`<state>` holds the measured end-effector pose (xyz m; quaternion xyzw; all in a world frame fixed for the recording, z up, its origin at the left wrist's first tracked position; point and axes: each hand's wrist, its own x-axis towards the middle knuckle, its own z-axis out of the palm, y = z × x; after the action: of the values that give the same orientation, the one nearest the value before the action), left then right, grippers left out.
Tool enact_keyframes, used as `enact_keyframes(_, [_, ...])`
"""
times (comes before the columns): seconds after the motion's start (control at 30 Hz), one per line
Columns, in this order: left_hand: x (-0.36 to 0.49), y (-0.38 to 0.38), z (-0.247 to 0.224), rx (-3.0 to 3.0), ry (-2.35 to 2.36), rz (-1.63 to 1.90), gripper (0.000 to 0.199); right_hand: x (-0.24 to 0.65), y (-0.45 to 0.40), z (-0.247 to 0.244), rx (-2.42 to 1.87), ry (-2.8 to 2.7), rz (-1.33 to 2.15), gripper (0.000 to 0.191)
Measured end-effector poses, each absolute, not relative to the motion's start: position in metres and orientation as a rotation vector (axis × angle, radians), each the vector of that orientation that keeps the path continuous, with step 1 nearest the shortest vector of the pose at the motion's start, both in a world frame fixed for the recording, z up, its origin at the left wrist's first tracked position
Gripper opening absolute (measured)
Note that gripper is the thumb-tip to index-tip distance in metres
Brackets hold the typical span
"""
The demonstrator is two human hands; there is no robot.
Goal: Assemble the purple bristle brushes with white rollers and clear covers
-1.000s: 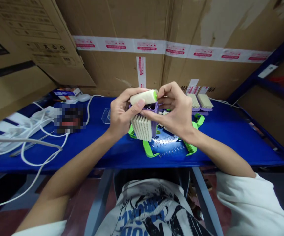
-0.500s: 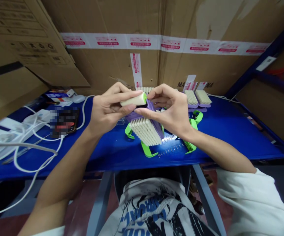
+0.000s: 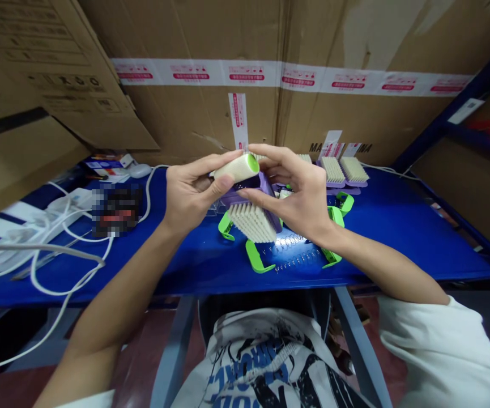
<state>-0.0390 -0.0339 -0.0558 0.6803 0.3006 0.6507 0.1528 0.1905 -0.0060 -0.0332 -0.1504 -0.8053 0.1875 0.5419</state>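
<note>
My left hand [image 3: 194, 192] is closed on a cream handle [image 3: 236, 168] with a bright green end, the thumb in front and the fingers behind. Just below it, a purple-backed scrub brush [image 3: 253, 220] hangs with its cream bristles facing down and towards me. My right hand [image 3: 298, 190] grips the purple part, thumb at the front. Its upper fingertips are close to the handle's green end. Whether the handle touches the brush is hidden by the fingers. Beneath the hands lie bright green curved pieces [image 3: 258, 258] and thin metal springs [image 3: 298, 260].
More purple brushes with cream bristles [image 3: 354, 170] stand bristles up at the back right. On the left are a phone [image 3: 117, 212], a power strip [image 3: 72, 201] and looped white cables [image 3: 64, 294]. Tall cardboard [image 3: 202, 116] stands behind the blue tabletop [image 3: 410, 226].
The cream handle has turned so its green end faces me more and has lifted slightly off the brush. My right index finger has stretched up beside it. The view has shifted a little.
</note>
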Motion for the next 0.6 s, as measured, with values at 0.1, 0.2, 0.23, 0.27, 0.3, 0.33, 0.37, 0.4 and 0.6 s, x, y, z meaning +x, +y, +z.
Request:
enact_keyframes(0.1, [-0.038,-0.036,-0.06,1.862,0.883,1.841,0.04,0.193,-0.01,-0.029,-0.417,-1.99,0.299,0.049])
enact_keyframes(0.2, [-0.038,-0.034,-0.062,1.852,0.908,1.815,0.046,0.196,-0.007,-0.029,-0.368,-2.043,0.178,0.041])
enact_keyframes(0.23, [-0.038,-0.033,-0.061,1.85,0.899,1.8,0.051,0.196,-0.004,-0.029,-0.323,-2.04,0.164,0.037])
enact_keyframes(0.27, [-0.037,-0.031,-0.061,1.847,0.875,1.781,0.058,0.196,-0.002,-0.029,-0.286,-2.031,0.168,0.033])
enact_keyframes(0.3, [-0.036,-0.03,-0.06,1.843,0.837,1.76,0.065,0.197,0.0,-0.029,-0.268,-2.017,0.192,0.031])
enact_keyframes(0.33, [-0.035,-0.029,-0.059,1.837,0.796,1.739,0.071,0.197,0.001,-0.029,-0.272,-2.004,0.233,0.029])
enact_keyframes(0.37, [-0.033,-0.029,-0.059,1.833,0.762,1.721,0.074,0.198,0.002,-0.028,-0.285,-1.99,0.292,0.028])
enact_keyframes(0.4, [-0.03,-0.031,-0.058,1.83,0.742,1.712,0.074,0.199,0.003,-0.027,-0.295,-1.978,0.365,0.028])
enact_keyframes(0.6, [-0.02,-0.053,-0.054,1.84,0.901,1.828,0.078,0.202,0.02,-0.023,-0.294,-1.914,0.869,0.053])
